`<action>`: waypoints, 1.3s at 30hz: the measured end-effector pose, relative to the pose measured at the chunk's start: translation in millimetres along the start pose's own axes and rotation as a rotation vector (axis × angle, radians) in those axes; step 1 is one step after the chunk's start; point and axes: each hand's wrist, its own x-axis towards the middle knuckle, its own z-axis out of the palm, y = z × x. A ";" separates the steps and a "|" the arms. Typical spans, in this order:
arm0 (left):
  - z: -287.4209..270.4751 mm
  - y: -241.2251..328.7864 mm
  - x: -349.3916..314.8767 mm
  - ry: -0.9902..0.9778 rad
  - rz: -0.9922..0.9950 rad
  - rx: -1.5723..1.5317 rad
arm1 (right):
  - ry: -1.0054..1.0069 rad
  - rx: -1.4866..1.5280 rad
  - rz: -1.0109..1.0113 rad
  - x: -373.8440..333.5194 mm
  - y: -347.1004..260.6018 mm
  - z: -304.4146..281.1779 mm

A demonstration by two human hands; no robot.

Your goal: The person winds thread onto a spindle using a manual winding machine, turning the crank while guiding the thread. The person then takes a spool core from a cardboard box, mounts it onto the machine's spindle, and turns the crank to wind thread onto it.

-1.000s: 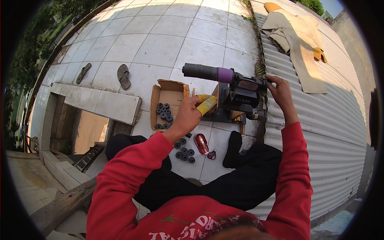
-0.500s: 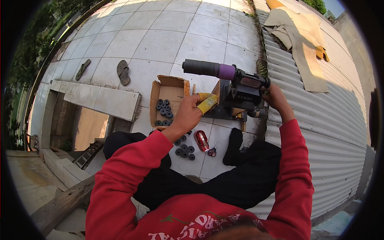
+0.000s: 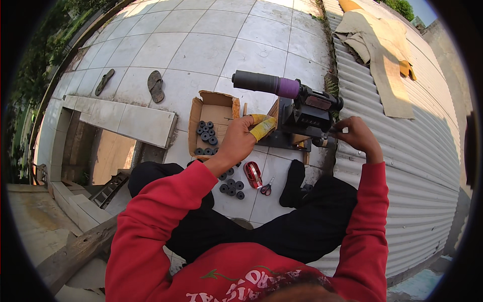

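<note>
In front of me a black machine [image 3: 308,120] carries a horizontal shaft with a dark grey roll [image 3: 255,81] and a purple band of winding [image 3: 288,88]. My left hand [image 3: 242,136], yellow wrapping on its fingers, is closed at the wooden piece on the machine's left side; whatever it pinches is hidden. On the machine's right side my right hand [image 3: 358,135] has its fingers bent and pressed together at the small end part; what lies between them does not show. Several small black ring-shaped spools [image 3: 232,188] lie on the tiles, with more in a cardboard box [image 3: 227,103].
Between my legs lie a red and silver oval tool [image 3: 252,174] and scissors [image 3: 267,189]. Two sandals [image 3: 156,86] rest farther left, behind a raised tiled ledge [image 3: 128,122] around an opening. Corrugated roofing sheet [image 3: 397,166] runs along the right, with beige cloth [image 3: 387,75] on it.
My right hand has moved down, toward me and slightly right along the machine's right side. The left hand stays nearly in place. The view has shifted slightly.
</note>
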 end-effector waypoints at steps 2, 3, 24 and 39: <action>0.7 1.8 -0.4 0.009 0.013 0.003 | 0.048 0.026 0.008 -7.6 -1.8 -1.5; 0.8 0.0 -0.1 0.010 0.013 0.002 | 0.105 0.068 -0.036 -11.0 -1.1 -2.7; 0.9 0.2 0.3 0.010 0.005 0.033 | 0.581 0.026 -0.129 53.4 46.0 22.4; -1.4 -8.0 2.4 0.018 0.013 0.047 | 0.023 -0.036 0.006 20.1 21.1 15.3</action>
